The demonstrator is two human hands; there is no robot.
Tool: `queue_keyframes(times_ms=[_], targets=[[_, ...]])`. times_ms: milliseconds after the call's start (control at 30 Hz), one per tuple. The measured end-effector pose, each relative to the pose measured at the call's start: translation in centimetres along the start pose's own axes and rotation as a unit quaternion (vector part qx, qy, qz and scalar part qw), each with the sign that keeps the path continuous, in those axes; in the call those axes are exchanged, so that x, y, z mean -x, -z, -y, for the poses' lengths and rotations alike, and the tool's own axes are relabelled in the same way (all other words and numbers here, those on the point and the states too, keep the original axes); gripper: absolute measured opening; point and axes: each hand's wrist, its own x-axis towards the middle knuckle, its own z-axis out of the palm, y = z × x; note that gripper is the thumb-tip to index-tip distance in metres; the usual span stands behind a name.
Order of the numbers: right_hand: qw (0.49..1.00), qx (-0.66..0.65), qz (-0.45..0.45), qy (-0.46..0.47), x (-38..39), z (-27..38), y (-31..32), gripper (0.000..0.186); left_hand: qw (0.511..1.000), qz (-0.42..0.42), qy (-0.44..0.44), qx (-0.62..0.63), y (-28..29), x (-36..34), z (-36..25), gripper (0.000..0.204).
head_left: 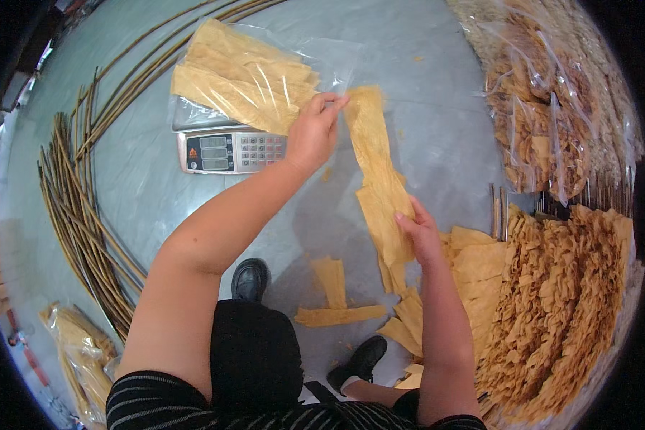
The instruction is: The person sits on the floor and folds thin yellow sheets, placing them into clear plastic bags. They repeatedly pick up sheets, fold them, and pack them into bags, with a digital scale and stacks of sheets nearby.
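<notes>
grey concrete floor [437, 107], smooth and faintly glossy, fills most of the view and curves away toward the rim. the left hand [312, 133] is raised over it, thumb and fingertips pinching the top end of a long yellow sheet [380, 179] that looks dry and wrinkled; the right hand [421, 236] grips the same sheet lower down, fingers curled around its edge, so the sheet hangs stretched between the two hands above the floor. just behind the left hand a scale [229, 149] with a keypad sits on the floor, and a clear bag [247, 75] stuffed with more yellow sheets lies across its pan. a bundle of thin canes [79, 208] sweeps in a long arc along the left side of the floor, some reaching up toward the top edge. at the lower left another filled bag [82, 351] lies near the wall. to the right a big pile [552, 301] of loose folded sheets spreads from the middle to the lower edge, and above it packed bags [545, 107] are heaped together. a few scraps [337, 301] lie on the floor between the two black shoes [251, 279]; the person sits with dark trousers and a striped top showing at the bottom.
</notes>
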Motion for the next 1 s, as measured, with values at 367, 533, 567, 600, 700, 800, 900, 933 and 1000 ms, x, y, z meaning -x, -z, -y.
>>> queue_keyframes(times_ms=[367, 533, 567, 600, 700, 800, 900, 933, 1000], targets=[[0.980, 0.088, 0.178, -0.008, -9.1, 7.4, -3.5, 0.051, 0.995, -0.012, -0.086, 0.050, 2.2, 2.2, -1.4, 0.051], [0.938, 0.230, 0.253, 0.047, -15.1, 11.3, -8.9, 0.056, 0.994, -0.019, -0.077, 0.073, 3.1, 2.7, -0.8, 0.051], [0.928, 0.262, 0.259, 0.059, -16.2, 11.8, -10.5, 0.057, 0.994, -0.019, -0.073, 0.078, 3.5, 2.8, -0.6, 0.051], [0.920, 0.295, 0.234, 0.105, -17.6, 11.8, -11.9, 0.058, 0.994, -0.016, -0.074, 0.081, 3.8, 2.8, -0.5, 0.052], [0.911, 0.340, 0.127, 0.197, -21.8, 10.0, -13.7, 0.062, 0.992, -0.009, -0.072, 0.105, 4.3, 2.8, -0.7, 0.054], [0.915, 0.345, -0.023, 0.210, -22.9, 8.0, -14.5, 0.067, 0.991, 0.009, -0.059, 0.120, 5.2, 3.5, -0.4, 0.054], [0.877, 0.430, -0.137, 0.163, -21.0, 6.4, -12.6, 0.069, 0.993, 0.034, -0.041, 0.107, 5.6, 4.2, 0.5, 0.056], [0.905, 0.389, -0.137, 0.106, -20.7, 5.9, -11.9, 0.066, 0.992, 0.044, -0.039, 0.110, 5.7, 4.4, 0.6, 0.057], [0.951, 0.290, -0.108, 0.001, -20.1, 5.6, -11.4, 0.060, 0.990, 0.060, -0.043, 0.122, 5.7, 5.1, 0.8, 0.057]])
